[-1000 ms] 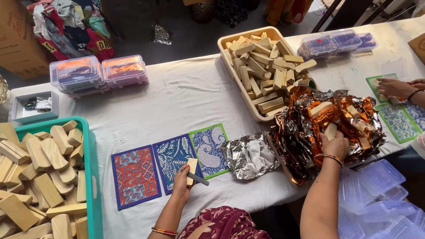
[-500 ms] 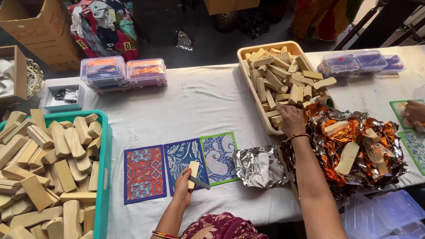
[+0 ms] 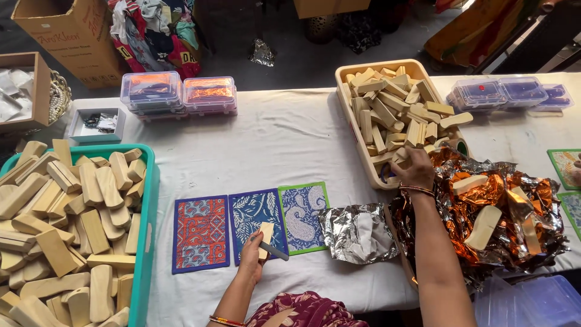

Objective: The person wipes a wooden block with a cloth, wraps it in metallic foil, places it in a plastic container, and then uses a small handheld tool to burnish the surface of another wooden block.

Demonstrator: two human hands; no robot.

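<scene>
The left hand (image 3: 253,257) rests on the white tablecloth (image 3: 284,139), its fingers closed around a small pale wooden block (image 3: 265,232) and a thin grey tool (image 3: 273,251) that pokes out to its right. Directly under and beyond this hand lie 3 printed cards in a row: a red-and-blue card (image 3: 201,234) to its left, a blue leaf-pattern card (image 3: 258,218) beneath the block, and a green-edged paisley card (image 3: 304,217) to its right.

The right hand (image 3: 414,169) reaches well away from the left, into the near corner of a beige tray (image 3: 347,103) heaped with wooden blocks (image 3: 393,112). Its fingers curl down over 1 or 2 of the blocks at the tray's edge; whether it actually grips one, I cannot tell. Bangles circle its wrist.

Between the 2 hands sits a crumpled silver foil sheet (image 3: 357,233). Just right of the right forearm lies a pile of orange and silver foil (image 3: 508,212) with more blocks on it. Far left of the left hand stands a teal crate (image 3: 147,212) full of blocks.
</scene>
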